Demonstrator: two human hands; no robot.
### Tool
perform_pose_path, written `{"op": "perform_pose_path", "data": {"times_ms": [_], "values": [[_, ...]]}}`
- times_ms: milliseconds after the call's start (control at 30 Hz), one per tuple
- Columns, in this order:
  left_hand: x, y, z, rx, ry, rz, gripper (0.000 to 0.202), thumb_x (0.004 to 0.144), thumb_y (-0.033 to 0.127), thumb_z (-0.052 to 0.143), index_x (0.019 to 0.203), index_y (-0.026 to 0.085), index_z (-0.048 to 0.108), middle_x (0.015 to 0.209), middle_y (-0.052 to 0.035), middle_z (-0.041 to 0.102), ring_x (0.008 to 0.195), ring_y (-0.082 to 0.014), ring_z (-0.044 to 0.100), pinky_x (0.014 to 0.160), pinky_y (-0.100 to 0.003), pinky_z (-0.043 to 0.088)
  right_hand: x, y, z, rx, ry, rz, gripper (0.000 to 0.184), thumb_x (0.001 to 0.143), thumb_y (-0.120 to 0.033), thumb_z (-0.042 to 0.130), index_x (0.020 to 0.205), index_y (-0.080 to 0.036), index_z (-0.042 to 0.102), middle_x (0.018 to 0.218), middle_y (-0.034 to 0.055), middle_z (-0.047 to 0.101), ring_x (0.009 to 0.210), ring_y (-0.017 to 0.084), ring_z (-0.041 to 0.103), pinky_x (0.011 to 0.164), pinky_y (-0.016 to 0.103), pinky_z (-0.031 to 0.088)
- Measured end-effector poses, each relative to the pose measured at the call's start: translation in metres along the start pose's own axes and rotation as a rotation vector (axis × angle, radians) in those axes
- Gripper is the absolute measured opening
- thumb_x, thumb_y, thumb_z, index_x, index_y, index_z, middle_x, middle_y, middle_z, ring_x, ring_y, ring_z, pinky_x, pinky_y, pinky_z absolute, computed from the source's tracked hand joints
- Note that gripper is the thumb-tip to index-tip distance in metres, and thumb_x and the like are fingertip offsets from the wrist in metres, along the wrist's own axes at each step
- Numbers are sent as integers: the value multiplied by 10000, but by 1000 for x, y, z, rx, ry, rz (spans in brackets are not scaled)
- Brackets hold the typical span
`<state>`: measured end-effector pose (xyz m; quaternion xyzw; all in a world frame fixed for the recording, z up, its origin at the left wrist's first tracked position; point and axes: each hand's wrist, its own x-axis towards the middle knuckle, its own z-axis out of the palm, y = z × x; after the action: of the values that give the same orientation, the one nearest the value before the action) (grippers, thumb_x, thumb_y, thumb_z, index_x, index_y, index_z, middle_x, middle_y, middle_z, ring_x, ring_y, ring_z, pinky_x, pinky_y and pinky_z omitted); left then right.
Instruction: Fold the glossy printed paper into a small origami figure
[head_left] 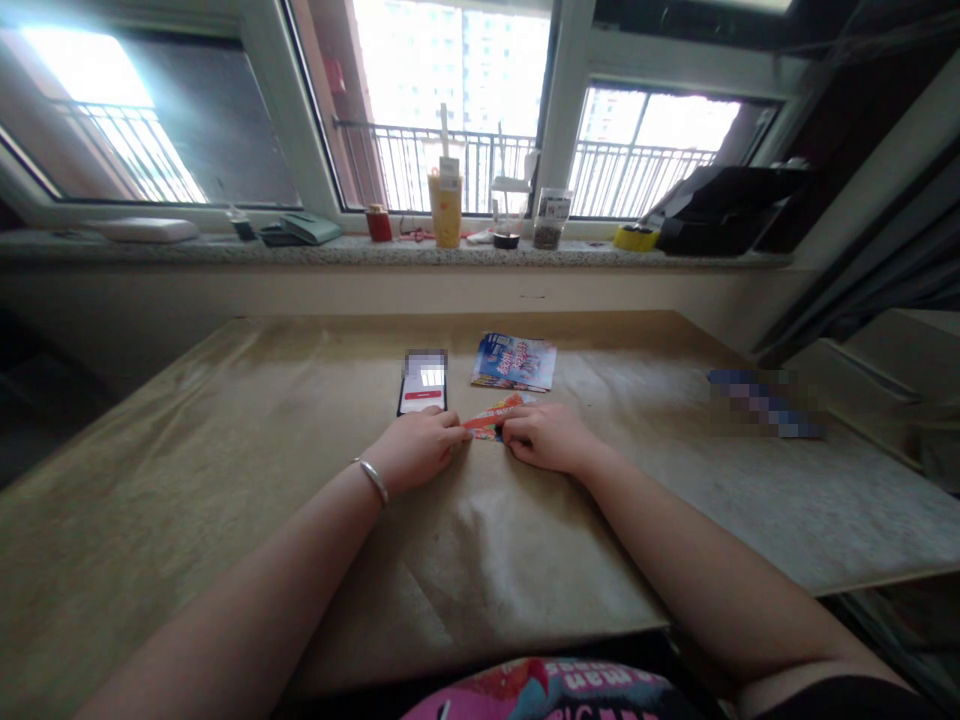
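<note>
A colourful printed paper sheet (487, 418), partly folded over with an orange strip showing, lies on the covered table between my hands. My left hand (421, 446), with a silver bangle at the wrist, pinches the sheet's left end. At its right side my right hand (551, 436) has curled fingers pressed on the paper. Some of the sheet is hidden beneath the fingers. A phone (422, 384) with a lit screen rests just beyond my left hand. Behind the sheet sits a small stack of blue printed leaflets (514, 361).
Brown covering (225, 500) spreads over the table. A blurred blue item (765, 403) lies at the right. Along the windowsill stand a drink cup (446, 212), a red jar (379, 224), yellow tape (635, 238) and a black box (727, 210).
</note>
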<state>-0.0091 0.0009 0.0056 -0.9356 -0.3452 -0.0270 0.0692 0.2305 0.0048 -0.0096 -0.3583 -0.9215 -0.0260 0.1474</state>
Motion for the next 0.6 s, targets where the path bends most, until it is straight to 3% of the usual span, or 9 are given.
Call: {"op": "perform_pose_path", "data": {"times_ms": [400,600], "values": [[0,-1,2,-7,23,5,357,800,109,448,1084,252,610,933,-41,599,869,-186,550,762,-304,473,-5,4,-4,16,9,-29,128,769,-172,534,779,-219,652,937,18,697,879,178,598,810,311,403],[-1,-1,0,-14,23,12,323,808,129,454,1059,244,621,913,-47,601,868,-186,553,755,-297,469,-5,8,-1,-14,98,-85,154,795,-167,540,797,-238,676,909,26,691,978,198,542,939,383,350]]}}
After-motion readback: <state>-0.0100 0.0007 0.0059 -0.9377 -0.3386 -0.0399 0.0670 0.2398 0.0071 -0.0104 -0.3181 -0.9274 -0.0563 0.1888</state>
